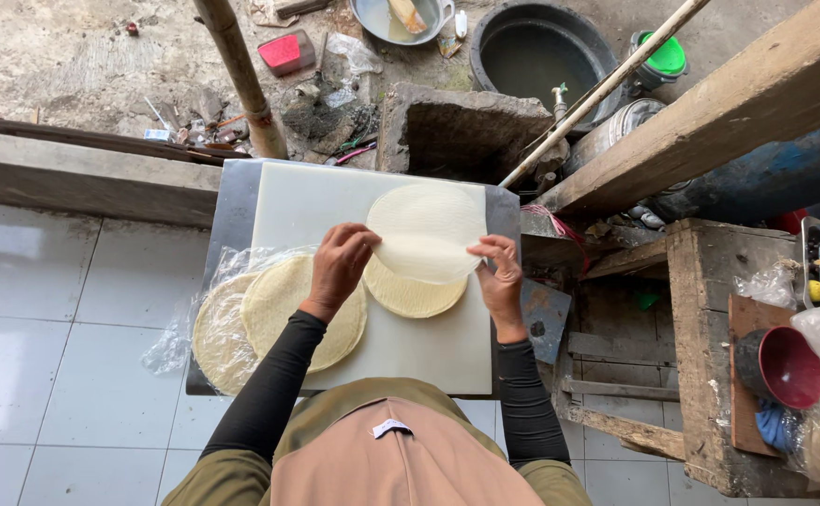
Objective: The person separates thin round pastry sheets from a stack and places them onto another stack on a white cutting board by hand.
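White plastic cutting board (410,347): left hand (340,262) and right hand (502,276) pinch thin round translucent wrapper (426,230) by opposite edges, above round yellowish wrapper stack (410,295).

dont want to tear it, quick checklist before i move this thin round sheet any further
1. Both hands on the sheet: left hand and right hand pinch opposite edges of the thin round sheet. Ok.
2. Sheet intact: no tear visible. Ok.
3. Fully peeled off the round sheet beneath: cannot tell.
4. Bare space on the white board: ok.
5. Stack in plastic wrap clear of the lift: ok.
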